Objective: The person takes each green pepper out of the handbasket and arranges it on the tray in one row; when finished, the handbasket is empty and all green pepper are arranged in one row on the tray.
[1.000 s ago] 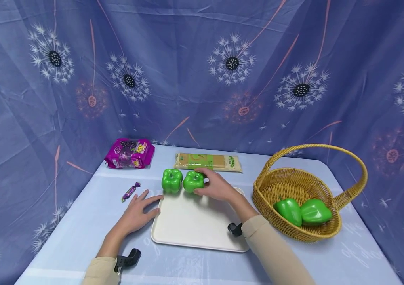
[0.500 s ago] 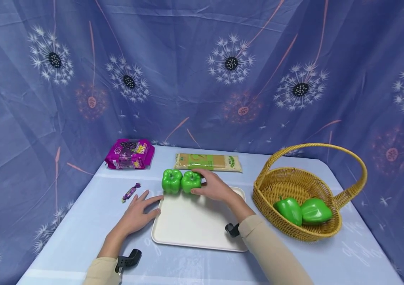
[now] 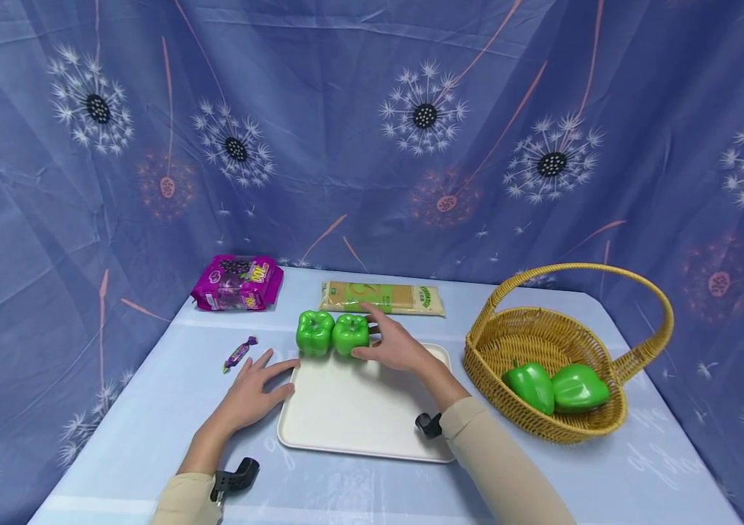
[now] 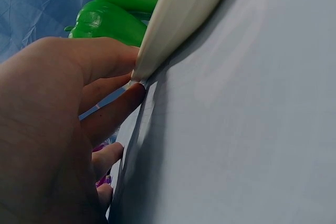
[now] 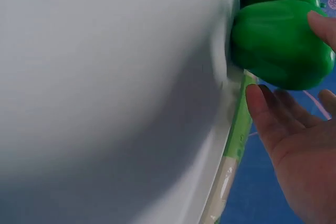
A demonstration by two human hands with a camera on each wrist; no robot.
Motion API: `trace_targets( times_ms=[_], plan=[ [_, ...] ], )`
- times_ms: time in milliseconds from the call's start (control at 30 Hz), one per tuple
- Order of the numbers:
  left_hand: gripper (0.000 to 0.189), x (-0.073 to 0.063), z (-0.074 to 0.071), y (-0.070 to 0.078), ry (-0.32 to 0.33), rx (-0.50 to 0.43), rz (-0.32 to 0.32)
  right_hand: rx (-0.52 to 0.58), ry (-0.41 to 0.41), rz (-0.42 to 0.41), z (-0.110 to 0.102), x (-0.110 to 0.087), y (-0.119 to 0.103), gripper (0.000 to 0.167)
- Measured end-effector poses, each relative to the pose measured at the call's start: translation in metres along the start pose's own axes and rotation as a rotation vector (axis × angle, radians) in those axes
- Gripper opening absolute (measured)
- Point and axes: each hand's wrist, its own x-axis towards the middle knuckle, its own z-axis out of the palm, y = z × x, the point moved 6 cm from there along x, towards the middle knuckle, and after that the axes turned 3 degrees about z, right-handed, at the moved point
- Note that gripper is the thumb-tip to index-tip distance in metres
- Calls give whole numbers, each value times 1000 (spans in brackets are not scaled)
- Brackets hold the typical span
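I log: right pepper [image 3: 350, 336], now against left pepper [image 3: 314, 334], far end of tray [image 3: 359, 412]; right hand [image 3: 398, 345], fingers spread, let go; left hand [image 3: 250, 394], fingers extended, touching tray. Placement seemingly done.

Room over tray [image 3: 365, 412], doubtful between peppers [image 3: 350, 335]

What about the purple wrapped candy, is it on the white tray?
No, the candy lies on the tablecloth, left of the white tray and apart from it.
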Motion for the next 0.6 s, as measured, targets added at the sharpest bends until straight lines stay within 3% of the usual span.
trace_targets(
  times_ms=[233, 433, 600],
  plan=[
    [45, -1, -1, 1, 6, 1, 14, -4, 28, -15, -19, -17, -12, 88],
    [44, -1, -1, 1, 20, -6, 15, -98, 87, -85, -50, -39, -33, 76],
    [44, -1, 0, 2, 4, -17, 5, -174, 121, -115, -73, -57, -36, 68]
  ],
)
